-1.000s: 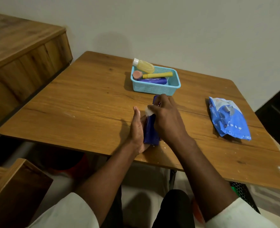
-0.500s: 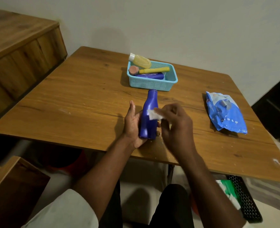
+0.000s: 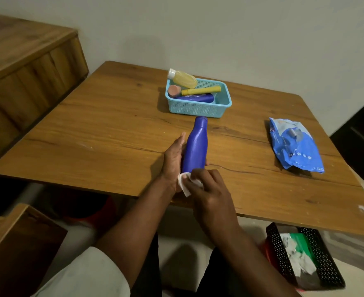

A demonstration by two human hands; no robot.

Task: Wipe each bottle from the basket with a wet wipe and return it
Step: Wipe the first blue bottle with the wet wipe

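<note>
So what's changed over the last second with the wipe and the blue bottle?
The right hand has drawn the wet wipe down the blue bottle, from its neck to its base, towards the person. The left hand still cradles the bottle from its left side. The basket with its other bottles and the wipes pack lie as before on the table.

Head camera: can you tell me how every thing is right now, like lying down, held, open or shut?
Blue bottle: held in the left hand, neck toward the basket.
Wipe: pinched in the right hand, at the bottle's base.
Basket: on the table, bottles lying inside.
Yellow bottle: leaning over the basket's rim.
Wipe pack: lying flat on the table.
Bin: on the floor, used wipes inside.
</note>
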